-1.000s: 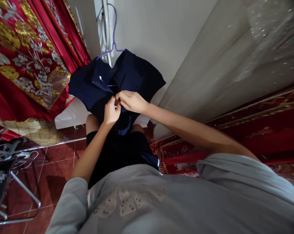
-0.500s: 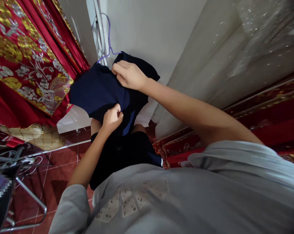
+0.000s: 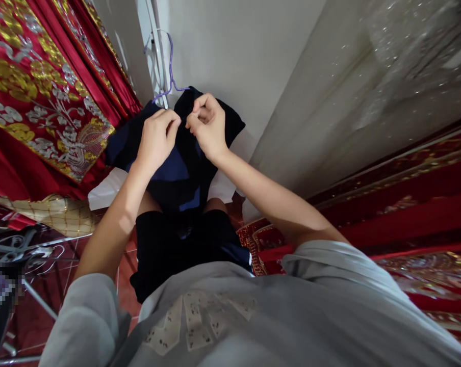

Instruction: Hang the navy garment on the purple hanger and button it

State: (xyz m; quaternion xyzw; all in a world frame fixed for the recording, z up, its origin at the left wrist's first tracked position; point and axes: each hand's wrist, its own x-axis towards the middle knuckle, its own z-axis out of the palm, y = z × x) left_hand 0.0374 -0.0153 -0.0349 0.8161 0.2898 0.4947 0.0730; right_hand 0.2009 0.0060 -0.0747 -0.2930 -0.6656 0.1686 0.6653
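Note:
A dark navy shirt (image 3: 169,178) hangs in front of my legs from a purple hanger (image 3: 172,63). At its neckline my left hand (image 3: 158,135) is closed in a pinch, thumb and fingers together on the cloth edge. Just to the right, my right hand (image 3: 209,125) is also pinched, fingers curled and the tips at the other side of the neck opening. A narrow gap separates the two sets of fingertips. The small part of cloth between them is too dark to make out.
Red drapery with gold and silver sequins (image 3: 39,86) hangs at the left. White wall (image 3: 238,51) lies behind the shirt, with plastic-covered material (image 3: 322,102) at the right. Red embroidered cloth (image 3: 368,214) is below that. A metal-framed chair (image 3: 39,298) stands lower left on red tiles.
My left hand has risen from the shirt's lower front to the neckline. My right hand has shifted slightly right and turned, its fingers now facing my left hand.

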